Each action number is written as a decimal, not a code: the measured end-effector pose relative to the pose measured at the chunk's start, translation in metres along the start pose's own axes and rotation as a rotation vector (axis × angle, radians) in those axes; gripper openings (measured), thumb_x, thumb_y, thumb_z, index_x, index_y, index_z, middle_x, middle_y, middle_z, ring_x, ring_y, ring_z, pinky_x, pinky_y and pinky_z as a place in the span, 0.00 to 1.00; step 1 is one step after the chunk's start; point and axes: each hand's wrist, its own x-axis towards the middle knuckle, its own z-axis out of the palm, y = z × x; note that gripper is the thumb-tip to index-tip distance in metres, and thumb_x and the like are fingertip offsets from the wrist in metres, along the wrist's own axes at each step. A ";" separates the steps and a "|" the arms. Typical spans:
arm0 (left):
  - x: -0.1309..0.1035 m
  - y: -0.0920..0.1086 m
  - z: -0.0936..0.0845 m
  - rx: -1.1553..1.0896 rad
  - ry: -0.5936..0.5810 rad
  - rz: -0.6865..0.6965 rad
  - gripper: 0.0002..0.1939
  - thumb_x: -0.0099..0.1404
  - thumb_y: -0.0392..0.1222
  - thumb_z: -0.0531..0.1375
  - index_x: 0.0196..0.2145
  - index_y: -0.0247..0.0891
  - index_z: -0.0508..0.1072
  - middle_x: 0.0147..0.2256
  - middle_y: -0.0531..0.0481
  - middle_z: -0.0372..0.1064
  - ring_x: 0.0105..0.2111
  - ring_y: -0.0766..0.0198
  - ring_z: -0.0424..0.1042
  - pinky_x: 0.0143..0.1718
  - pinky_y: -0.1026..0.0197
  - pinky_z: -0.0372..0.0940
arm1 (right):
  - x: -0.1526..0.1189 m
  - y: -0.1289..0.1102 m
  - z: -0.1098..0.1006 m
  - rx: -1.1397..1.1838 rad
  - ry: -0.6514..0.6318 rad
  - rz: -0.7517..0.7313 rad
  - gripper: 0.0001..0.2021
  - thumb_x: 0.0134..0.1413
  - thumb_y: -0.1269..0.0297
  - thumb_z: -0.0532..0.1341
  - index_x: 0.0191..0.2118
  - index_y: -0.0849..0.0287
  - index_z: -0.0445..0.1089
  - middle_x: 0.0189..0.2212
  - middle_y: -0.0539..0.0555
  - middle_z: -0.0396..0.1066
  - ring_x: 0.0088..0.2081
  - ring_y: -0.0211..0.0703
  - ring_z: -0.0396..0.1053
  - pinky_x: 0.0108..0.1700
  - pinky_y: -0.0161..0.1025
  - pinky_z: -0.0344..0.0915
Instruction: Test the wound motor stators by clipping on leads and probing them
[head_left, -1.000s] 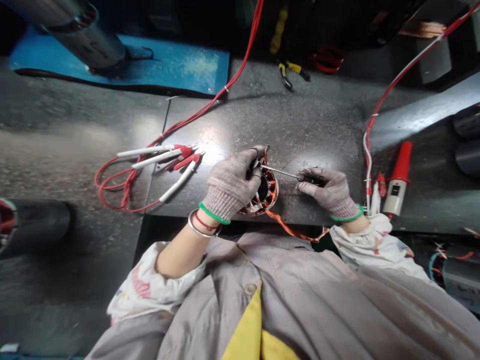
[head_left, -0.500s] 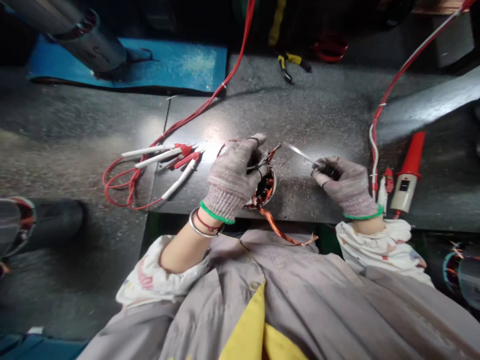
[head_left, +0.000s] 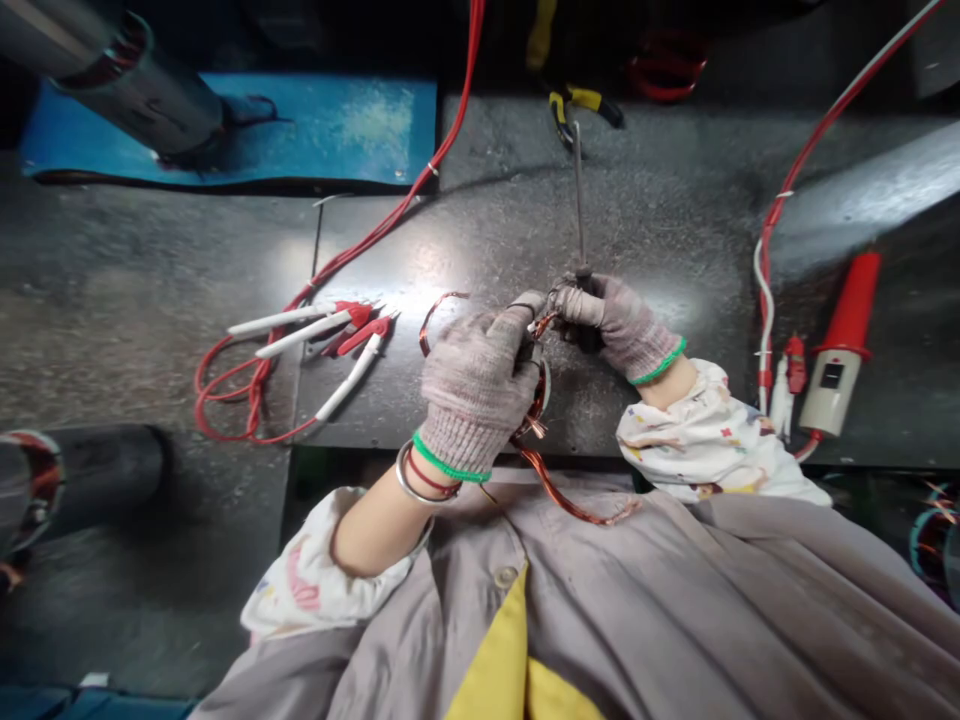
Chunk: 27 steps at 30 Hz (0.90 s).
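A ring-shaped part wound with copper wire [head_left: 537,400] rests near the table's front edge, mostly covered by my left hand [head_left: 480,375]. Gloved, that hand is closed round the part and its wires. My right hand [head_left: 611,315], also gloved, grips a dark-handled tool with a thin metal shaft [head_left: 578,200] that points away from me. Its fingertips touch the short wire ends beside my left fingers. A copper wire bundle [head_left: 559,490] hangs from the part over the front edge, and another wire [head_left: 426,325] curves out left of my left hand.
Red cables with white-handled clips [head_left: 300,333] lie to the left. Yellow-black pliers [head_left: 592,102] are at the back, beside a blue board [head_left: 322,130]. On the right stand out a red and white device [head_left: 840,350] and a red-white cable [head_left: 769,230]. A dark cylinder [head_left: 105,480] lies far left.
My right hand has moved left to the wires beside my left hand. The tool has swung from pointing left to pointing away from me. The view has shifted slightly.
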 end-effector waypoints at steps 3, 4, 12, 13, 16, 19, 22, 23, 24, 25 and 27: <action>0.002 -0.001 0.000 0.018 0.000 0.025 0.21 0.64 0.37 0.59 0.54 0.40 0.77 0.38 0.47 0.79 0.41 0.55 0.77 0.45 0.56 0.70 | 0.000 0.004 -0.001 0.022 -0.027 0.025 0.22 0.40 0.45 0.74 0.26 0.56 0.68 0.20 0.46 0.66 0.21 0.35 0.59 0.23 0.35 0.52; 0.002 -0.001 -0.001 0.014 0.002 0.031 0.21 0.64 0.38 0.59 0.54 0.40 0.77 0.38 0.47 0.79 0.40 0.55 0.77 0.45 0.56 0.70 | 0.001 0.004 -0.002 0.024 -0.038 0.029 0.21 0.40 0.45 0.74 0.25 0.56 0.68 0.20 0.46 0.66 0.21 0.35 0.59 0.23 0.35 0.52; 0.015 -0.003 -0.010 -0.095 -0.155 -0.042 0.21 0.64 0.37 0.61 0.55 0.45 0.77 0.42 0.52 0.80 0.43 0.60 0.78 0.49 0.59 0.71 | -0.001 0.008 -0.008 0.051 -0.122 0.053 0.21 0.41 0.46 0.75 0.27 0.57 0.71 0.23 0.47 0.69 0.25 0.36 0.63 0.28 0.35 0.60; 0.017 -0.003 -0.011 -0.106 -0.176 -0.049 0.22 0.64 0.36 0.62 0.55 0.46 0.77 0.42 0.53 0.80 0.43 0.60 0.79 0.50 0.60 0.71 | -0.001 0.009 -0.009 0.052 -0.126 0.049 0.21 0.41 0.46 0.75 0.27 0.57 0.71 0.24 0.48 0.69 0.26 0.36 0.64 0.29 0.36 0.61; 0.021 -0.005 -0.012 -0.144 -0.215 -0.064 0.21 0.64 0.37 0.62 0.55 0.46 0.77 0.41 0.54 0.81 0.42 0.60 0.79 0.50 0.60 0.71 | 0.000 0.008 -0.008 0.012 -0.126 0.015 0.21 0.42 0.45 0.75 0.28 0.57 0.72 0.25 0.48 0.70 0.27 0.36 0.65 0.31 0.36 0.64; 0.022 -0.009 -0.011 -0.209 -0.221 -0.079 0.21 0.63 0.38 0.63 0.54 0.45 0.77 0.41 0.54 0.81 0.40 0.61 0.79 0.49 0.61 0.71 | -0.005 0.003 -0.013 -0.160 -0.052 -0.111 0.20 0.50 0.42 0.69 0.33 0.57 0.75 0.27 0.48 0.72 0.28 0.37 0.67 0.31 0.36 0.66; 0.022 -0.012 -0.011 -0.264 -0.216 -0.092 0.21 0.63 0.37 0.63 0.54 0.43 0.77 0.40 0.53 0.81 0.38 0.62 0.79 0.47 0.62 0.72 | -0.026 -0.009 -0.030 -0.509 0.108 -0.346 0.21 0.65 0.46 0.59 0.49 0.56 0.76 0.39 0.54 0.78 0.38 0.43 0.74 0.41 0.41 0.71; 0.023 -0.013 -0.011 -0.274 -0.216 -0.093 0.21 0.63 0.38 0.63 0.54 0.42 0.77 0.40 0.53 0.81 0.38 0.62 0.79 0.47 0.62 0.72 | -0.036 -0.014 -0.037 -0.694 0.168 -0.426 0.21 0.67 0.48 0.57 0.53 0.56 0.75 0.43 0.55 0.78 0.41 0.45 0.75 0.44 0.43 0.71; 0.023 -0.013 -0.011 -0.282 -0.214 -0.091 0.21 0.63 0.38 0.64 0.54 0.42 0.77 0.40 0.52 0.81 0.38 0.62 0.78 0.47 0.62 0.72 | -0.047 -0.021 -0.045 -0.908 0.224 -0.494 0.20 0.67 0.50 0.57 0.55 0.55 0.75 0.45 0.57 0.79 0.43 0.48 0.76 0.45 0.45 0.71; 0.023 -0.013 -0.011 -0.291 -0.208 -0.088 0.21 0.63 0.38 0.64 0.54 0.41 0.77 0.40 0.52 0.81 0.38 0.62 0.78 0.47 0.61 0.71 | -0.058 -0.027 -0.052 -1.134 0.269 -0.553 0.19 0.67 0.51 0.58 0.55 0.55 0.76 0.44 0.57 0.79 0.43 0.50 0.76 0.43 0.46 0.71; 0.023 -0.014 -0.011 -0.312 -0.202 -0.089 0.21 0.63 0.38 0.64 0.54 0.41 0.77 0.39 0.52 0.80 0.38 0.62 0.78 0.46 0.61 0.71 | -0.077 -0.040 -0.063 -1.519 0.317 -0.683 0.16 0.65 0.53 0.61 0.50 0.54 0.79 0.38 0.57 0.80 0.37 0.51 0.76 0.35 0.45 0.68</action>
